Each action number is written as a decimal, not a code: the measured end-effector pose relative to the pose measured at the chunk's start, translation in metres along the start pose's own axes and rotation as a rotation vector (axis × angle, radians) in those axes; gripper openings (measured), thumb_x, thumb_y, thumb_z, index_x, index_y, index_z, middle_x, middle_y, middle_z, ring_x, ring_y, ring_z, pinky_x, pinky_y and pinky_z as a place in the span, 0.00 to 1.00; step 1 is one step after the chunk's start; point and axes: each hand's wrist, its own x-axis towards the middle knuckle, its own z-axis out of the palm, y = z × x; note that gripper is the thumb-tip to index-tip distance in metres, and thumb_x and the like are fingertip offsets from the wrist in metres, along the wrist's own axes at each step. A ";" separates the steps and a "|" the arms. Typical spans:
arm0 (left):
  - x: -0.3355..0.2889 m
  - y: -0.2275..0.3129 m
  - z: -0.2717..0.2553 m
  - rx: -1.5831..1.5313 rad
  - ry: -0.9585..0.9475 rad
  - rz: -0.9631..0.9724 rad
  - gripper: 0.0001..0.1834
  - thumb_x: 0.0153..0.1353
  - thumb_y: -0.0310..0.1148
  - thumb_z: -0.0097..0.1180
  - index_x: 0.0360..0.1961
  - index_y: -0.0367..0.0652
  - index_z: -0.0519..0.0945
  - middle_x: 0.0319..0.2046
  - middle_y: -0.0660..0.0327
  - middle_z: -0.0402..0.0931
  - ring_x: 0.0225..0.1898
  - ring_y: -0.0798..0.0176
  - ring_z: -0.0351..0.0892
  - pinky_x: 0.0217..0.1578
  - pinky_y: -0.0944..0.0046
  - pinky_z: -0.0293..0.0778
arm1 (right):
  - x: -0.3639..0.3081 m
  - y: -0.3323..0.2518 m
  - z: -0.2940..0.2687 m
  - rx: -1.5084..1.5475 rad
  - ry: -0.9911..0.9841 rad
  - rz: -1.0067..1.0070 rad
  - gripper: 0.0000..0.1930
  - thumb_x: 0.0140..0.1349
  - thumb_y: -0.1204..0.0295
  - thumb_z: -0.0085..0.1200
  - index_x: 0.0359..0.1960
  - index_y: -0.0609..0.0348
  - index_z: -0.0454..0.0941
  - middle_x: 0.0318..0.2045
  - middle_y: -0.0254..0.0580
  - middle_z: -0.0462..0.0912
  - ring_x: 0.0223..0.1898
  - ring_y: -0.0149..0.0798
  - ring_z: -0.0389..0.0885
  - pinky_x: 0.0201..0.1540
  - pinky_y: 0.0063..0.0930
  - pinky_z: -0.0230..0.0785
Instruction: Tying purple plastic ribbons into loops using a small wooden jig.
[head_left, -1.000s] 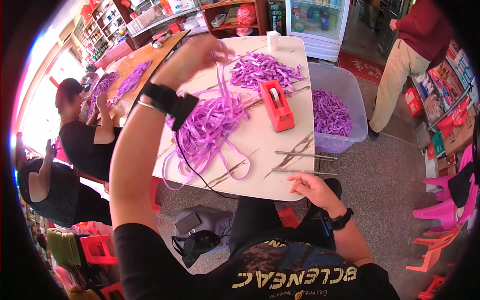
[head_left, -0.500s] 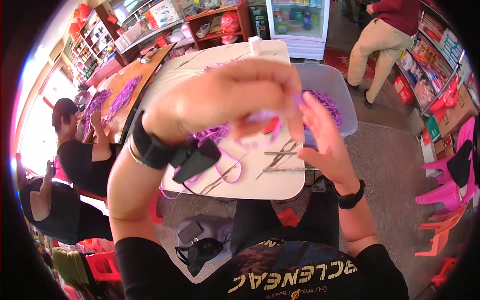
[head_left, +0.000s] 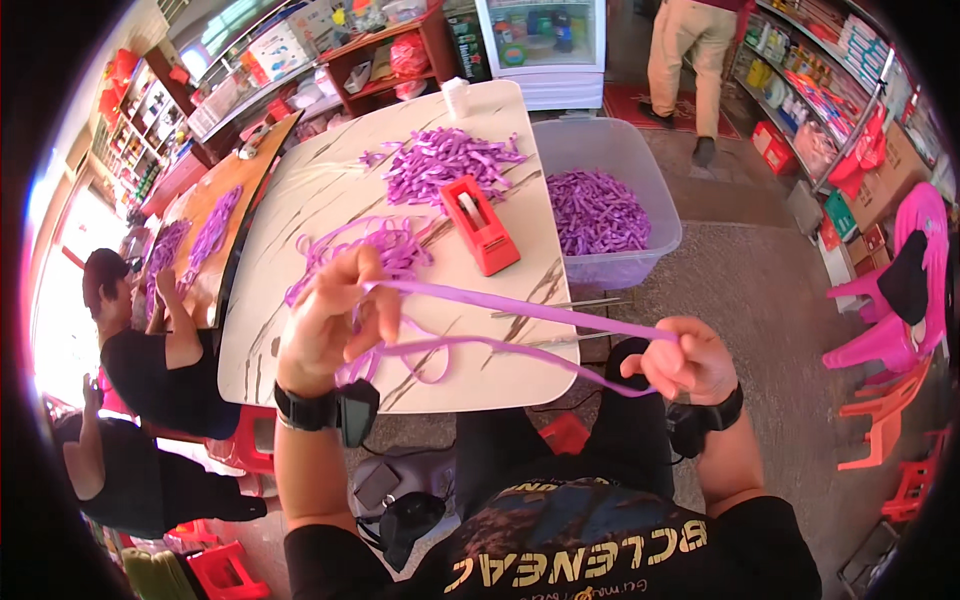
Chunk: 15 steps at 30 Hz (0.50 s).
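Observation:
A long purple ribbon stretches over the near edge of the table, between my two hands. My left hand pinches it with bent fingers, above the table's left part. Off the table's right corner, my right hand is closed on the ribbon's other end. A second strand sags below the upper one. Beyond my left hand lies a loose tangle of purple ribbon. A red tape dispenser stands to its right, and behind that is a heap of short purple ribbon pieces.
A clear plastic bin of purple pieces adjoins the table's right side. Thin metal rods overhang the table edge. White cups stand at the far edge. Two people sit at left; another person stands at the back. Pink chairs are at right.
My hands were close together, raised and blurred over the table. They have come lower and far apart, with the ribbon drawn out between them. The view has shifted, and the person behind has moved.

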 end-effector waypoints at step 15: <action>0.030 -0.097 0.065 0.339 -0.188 0.009 0.24 0.58 0.32 0.47 0.55 0.36 0.60 0.54 0.54 0.61 0.57 0.61 0.58 0.55 0.61 0.56 | -0.007 -0.069 0.053 -0.485 -0.021 0.324 0.17 0.59 0.80 0.40 0.51 0.64 0.63 0.26 0.47 0.79 0.17 0.29 0.73 0.28 0.21 0.68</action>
